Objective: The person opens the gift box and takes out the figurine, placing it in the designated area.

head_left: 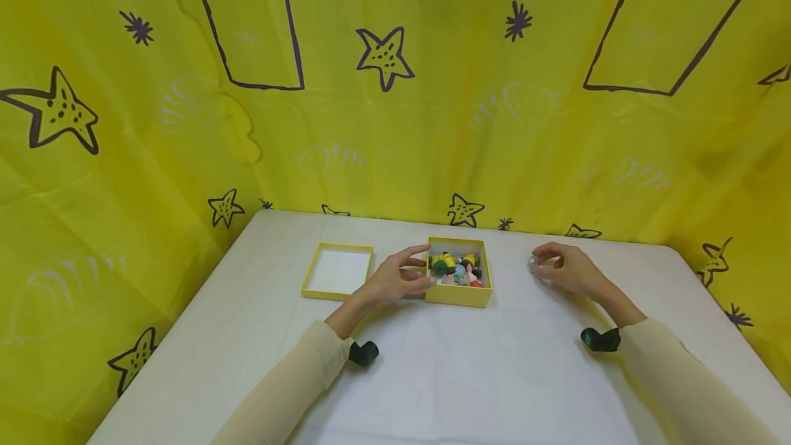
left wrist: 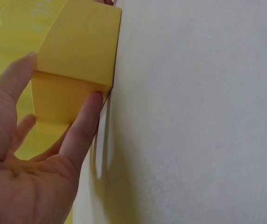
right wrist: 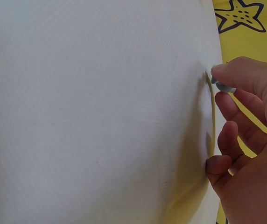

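An open yellow box [head_left: 459,296] with a white inside holds several small figures [head_left: 457,268], among them yellow, green, blue and pink ones. My left hand [head_left: 395,281] is at the box's left side. In the left wrist view, spread fingers [left wrist: 83,126] touch the side wall of the box [left wrist: 77,42], and the thumb reaches its upper edge. Off to the right of the box, my right hand [head_left: 571,270] pinches a small grey figure [head_left: 533,264] between thumb and forefinger, close to the tabletop. Fingers partly cover that figure [right wrist: 225,87] in the right wrist view.
The box's lid [head_left: 338,272], yellow-rimmed and white inside, lies left of my left hand on the white table [head_left: 469,376]. A yellow curtain [head_left: 426,129] with starfish drawings hangs behind the table and along both sides.
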The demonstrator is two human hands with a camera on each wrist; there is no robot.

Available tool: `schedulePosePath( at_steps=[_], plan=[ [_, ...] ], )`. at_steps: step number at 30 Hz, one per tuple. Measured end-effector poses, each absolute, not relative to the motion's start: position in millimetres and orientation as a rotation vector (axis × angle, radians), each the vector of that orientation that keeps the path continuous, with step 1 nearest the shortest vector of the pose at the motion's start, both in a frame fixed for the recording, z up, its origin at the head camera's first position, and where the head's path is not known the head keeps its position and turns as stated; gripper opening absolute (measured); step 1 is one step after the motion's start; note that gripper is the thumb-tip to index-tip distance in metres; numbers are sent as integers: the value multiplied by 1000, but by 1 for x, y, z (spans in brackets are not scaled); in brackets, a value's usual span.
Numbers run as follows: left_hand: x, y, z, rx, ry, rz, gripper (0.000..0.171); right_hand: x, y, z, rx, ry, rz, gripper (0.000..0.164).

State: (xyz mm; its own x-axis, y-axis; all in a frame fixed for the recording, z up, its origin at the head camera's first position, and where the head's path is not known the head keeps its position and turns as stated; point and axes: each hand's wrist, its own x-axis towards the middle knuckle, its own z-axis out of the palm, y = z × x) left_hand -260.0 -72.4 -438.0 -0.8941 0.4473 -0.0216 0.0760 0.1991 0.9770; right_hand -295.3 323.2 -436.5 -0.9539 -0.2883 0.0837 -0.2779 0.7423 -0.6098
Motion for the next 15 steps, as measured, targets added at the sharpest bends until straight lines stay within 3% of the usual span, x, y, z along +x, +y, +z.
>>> schedulePosePath(
  at_steps=[15],
  plan=[
    [-260, -72, -439, 529, 2163, 1767, 76, -294, 327, -441, -400, 2883, -1023, 37]
  ],
)
